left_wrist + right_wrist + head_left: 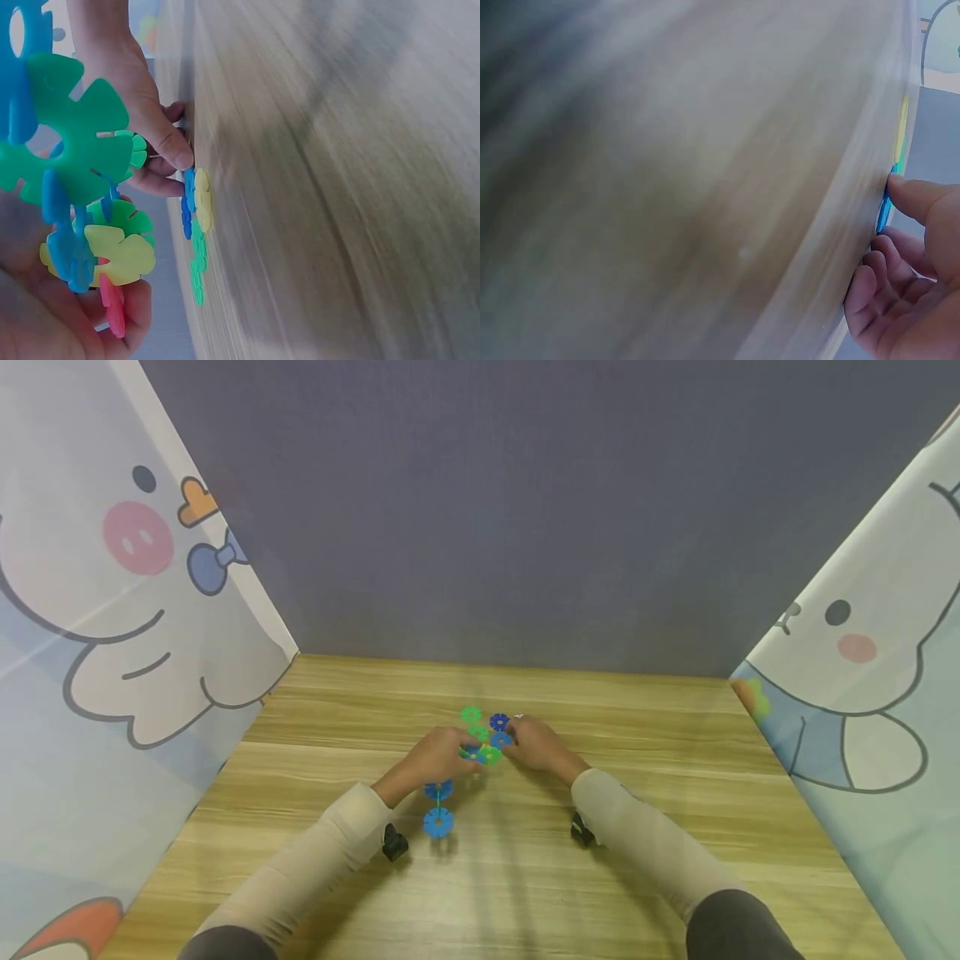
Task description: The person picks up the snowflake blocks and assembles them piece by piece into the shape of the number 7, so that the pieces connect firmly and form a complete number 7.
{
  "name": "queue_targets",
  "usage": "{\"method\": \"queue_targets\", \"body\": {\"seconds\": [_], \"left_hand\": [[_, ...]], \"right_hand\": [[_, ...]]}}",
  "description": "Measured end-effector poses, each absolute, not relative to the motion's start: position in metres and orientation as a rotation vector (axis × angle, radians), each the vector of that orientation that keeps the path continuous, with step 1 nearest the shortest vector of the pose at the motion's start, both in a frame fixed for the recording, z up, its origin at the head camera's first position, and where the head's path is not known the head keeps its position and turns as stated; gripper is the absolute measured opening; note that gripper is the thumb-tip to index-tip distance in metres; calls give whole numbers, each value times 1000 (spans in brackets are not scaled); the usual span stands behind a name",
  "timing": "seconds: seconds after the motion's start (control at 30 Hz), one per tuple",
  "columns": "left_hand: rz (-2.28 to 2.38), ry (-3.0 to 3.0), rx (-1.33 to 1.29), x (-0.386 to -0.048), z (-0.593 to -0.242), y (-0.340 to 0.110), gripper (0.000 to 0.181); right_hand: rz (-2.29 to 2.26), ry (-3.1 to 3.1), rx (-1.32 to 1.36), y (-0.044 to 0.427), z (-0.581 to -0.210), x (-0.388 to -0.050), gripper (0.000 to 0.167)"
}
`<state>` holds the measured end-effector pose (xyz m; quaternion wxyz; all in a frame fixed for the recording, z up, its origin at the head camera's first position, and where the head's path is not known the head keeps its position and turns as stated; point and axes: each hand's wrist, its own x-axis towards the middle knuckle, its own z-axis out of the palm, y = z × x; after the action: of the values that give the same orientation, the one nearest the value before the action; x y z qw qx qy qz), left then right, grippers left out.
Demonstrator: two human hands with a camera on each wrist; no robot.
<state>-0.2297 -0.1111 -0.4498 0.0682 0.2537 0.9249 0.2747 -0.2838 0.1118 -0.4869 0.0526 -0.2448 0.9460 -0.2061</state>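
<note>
My left hand (pixel 431 756) holds a joined chain of notched plastic snowflake discs above the table. In the left wrist view the chain shows a large green disc (pixel 94 127), a blue disc (pixel 69 244), a yellow disc (pixel 127 255) and a red disc (pixel 112 309) by the fingers. Its lower blue disc (pixel 438 822) hangs below my left wrist. My right hand (pixel 538 746) pinches a blue disc (pixel 885 210) at the tabletop between thumb and finger. Beside it lie a dark blue disc (pixel 499 722), a yellow disc (pixel 202 199) and two green discs (pixel 471 714).
The wooden table (pixel 637 860) meets a grey panel (pixel 480 527) at the back. Cartoon-printed panels (pixel 150 677) slant up on both sides. Black wrist cameras (pixel 393 842) sit beneath both sleeves.
</note>
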Motion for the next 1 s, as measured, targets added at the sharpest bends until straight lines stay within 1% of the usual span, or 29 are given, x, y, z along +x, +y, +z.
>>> {"method": "queue_targets", "body": {"seconds": [0.47,0.77,1.0], "left_hand": [[829,2774,734,-229,-450,-111,41],[836,2772,708,-229,-450,-111,41],[832,2775,694,-230,-449,-110,41]], "right_hand": [[-630,2868,-781,105,-483,-279,32],[-669,2816,-687,106,-485,-283,31],[-725,2775,-617,107,-483,-284,35]]}}
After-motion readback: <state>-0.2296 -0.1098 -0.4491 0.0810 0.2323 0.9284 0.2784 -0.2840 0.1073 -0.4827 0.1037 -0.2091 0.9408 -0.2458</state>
